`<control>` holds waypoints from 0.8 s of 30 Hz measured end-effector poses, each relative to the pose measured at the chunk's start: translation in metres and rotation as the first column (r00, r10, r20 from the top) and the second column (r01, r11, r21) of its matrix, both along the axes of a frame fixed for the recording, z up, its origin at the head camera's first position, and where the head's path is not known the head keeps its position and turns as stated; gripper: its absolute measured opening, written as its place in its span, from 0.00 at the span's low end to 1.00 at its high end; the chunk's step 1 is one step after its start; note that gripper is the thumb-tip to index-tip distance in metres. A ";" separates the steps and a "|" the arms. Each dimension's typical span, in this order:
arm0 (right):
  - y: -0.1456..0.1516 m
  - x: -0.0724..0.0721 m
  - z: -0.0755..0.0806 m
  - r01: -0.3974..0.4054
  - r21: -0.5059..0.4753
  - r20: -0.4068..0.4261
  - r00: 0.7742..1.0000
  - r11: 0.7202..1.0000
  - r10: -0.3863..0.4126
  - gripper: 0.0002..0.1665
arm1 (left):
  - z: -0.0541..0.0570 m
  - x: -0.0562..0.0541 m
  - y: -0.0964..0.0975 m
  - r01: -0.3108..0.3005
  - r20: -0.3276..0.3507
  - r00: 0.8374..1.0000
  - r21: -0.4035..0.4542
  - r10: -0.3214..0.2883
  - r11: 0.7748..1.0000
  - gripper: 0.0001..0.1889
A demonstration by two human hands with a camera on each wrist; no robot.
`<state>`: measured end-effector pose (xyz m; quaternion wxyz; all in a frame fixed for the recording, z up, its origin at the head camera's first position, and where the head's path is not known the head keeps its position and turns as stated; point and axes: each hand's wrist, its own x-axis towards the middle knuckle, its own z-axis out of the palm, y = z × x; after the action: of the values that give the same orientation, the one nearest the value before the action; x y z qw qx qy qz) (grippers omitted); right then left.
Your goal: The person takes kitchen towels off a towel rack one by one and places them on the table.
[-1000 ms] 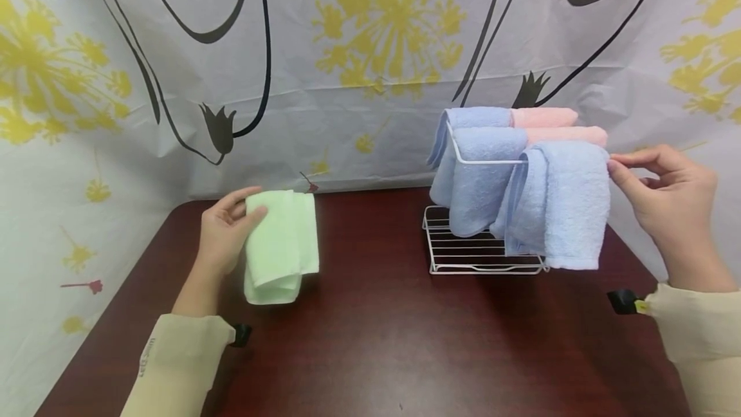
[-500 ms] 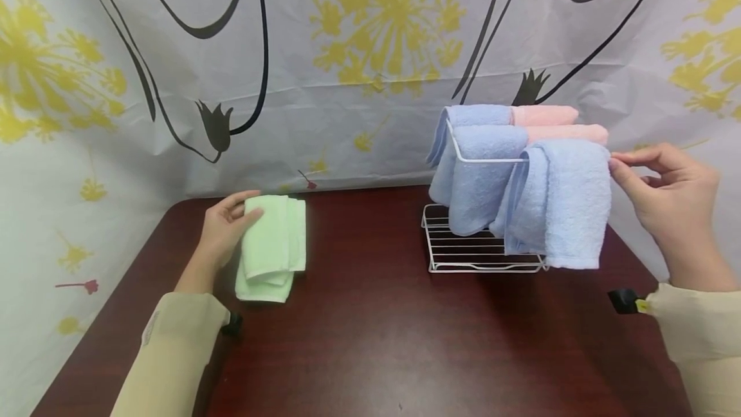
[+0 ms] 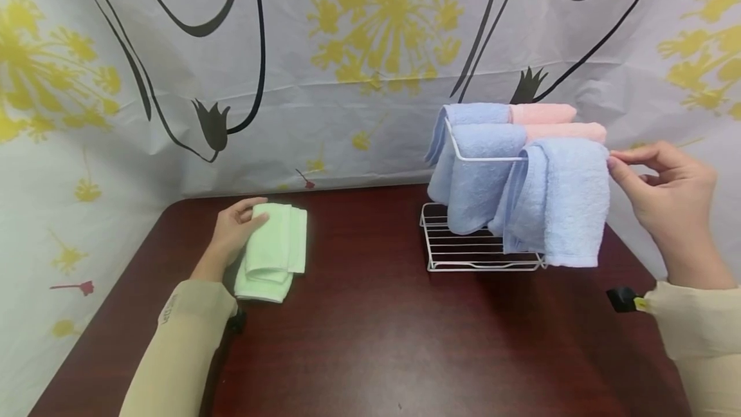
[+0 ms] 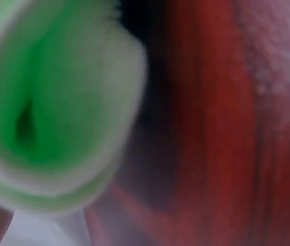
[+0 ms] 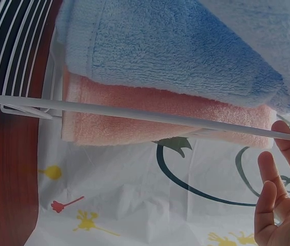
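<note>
On the left of the head view, my left hand [image 3: 233, 230] pinches a folded pale green towel [image 3: 269, 246] at its upper left corner, thumb in front. That same green towel [image 4: 78, 92] looms blurred in the left wrist view, its layers looping open. Across the table, my right hand [image 3: 677, 192] pinches the upper right corner of a white wire rack [image 3: 486, 269] between thumb and forefinger. Over its top rails hang a light blue towel [image 3: 573, 204] in front, another blue towel [image 3: 486, 172] behind, and pink towels [image 3: 567, 132] beside the blue ones farther back.
The rack stands on a dark red-brown table [image 3: 370, 327] near its far edge. A white curtain [image 3: 324, 127] with yellow flowers and dark stems hangs right behind the table. In the right wrist view, a white rail [image 5: 160, 119] crosses in front of a pink towel [image 5: 124, 97].
The green towel has come down and slightly left, and my left hand has shifted a little right over its corner. My right hand keeps its place at the rack.
</note>
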<state>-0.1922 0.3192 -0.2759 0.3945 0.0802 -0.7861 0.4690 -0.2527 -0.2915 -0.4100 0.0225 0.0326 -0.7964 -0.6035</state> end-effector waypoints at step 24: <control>0.000 0.000 0.000 0.000 -0.013 -0.014 1.000 1.000 0.000 0.08 | -0.002 0.006 -0.028 0.225 0.130 0.969 -0.133 -0.208 0.965 0.39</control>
<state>-0.1927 0.3194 -0.2764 0.4004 0.0808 -0.7804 0.4735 -0.2467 -0.3196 -0.4117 -0.0873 -0.0219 -0.8374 -0.5392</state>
